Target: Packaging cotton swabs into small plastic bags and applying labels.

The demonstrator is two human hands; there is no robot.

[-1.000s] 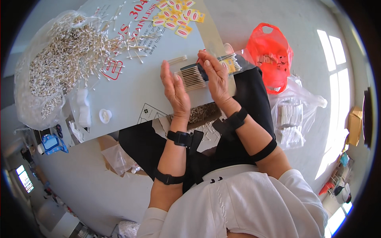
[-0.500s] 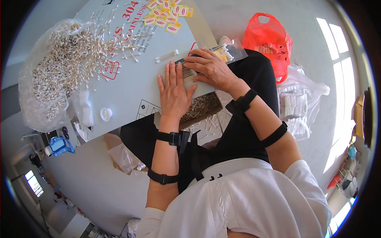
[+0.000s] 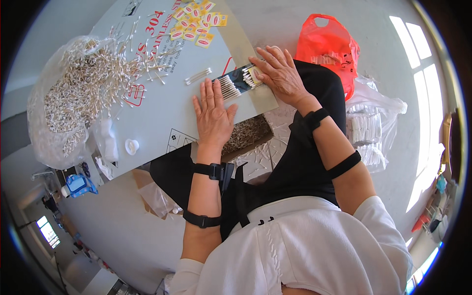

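Note:
A neat row of cotton swabs (image 3: 228,88) lies side by side on the grey tabletop over a dark strip (image 3: 238,75). My left hand (image 3: 215,118) lies flat at the left end of this row, its fingers straight. To the right, a second bunch of swabs (image 3: 249,77) shows with a yellow card, partly under my right hand (image 3: 282,78). That hand has its fingers stretched out, the fingertips and thumb resting around the bunch; what lies under the palm is hidden. A few loose swabs (image 3: 198,76) sit beyond my left fingertips.
A big clear bag (image 3: 39,118) spills a heap of swabs (image 3: 78,93) at the left. Yellow-and-white cards (image 3: 204,40) lie at the far edge. A small white round piece (image 3: 131,146) sits near the front edge. An open box (image 3: 265,132) is below; a red bag (image 3: 319,39) stands right.
My right hand has shifted right and away from the row, uncovering the dark strip and the swab ends. My left hand still lies flat at the row's left end.

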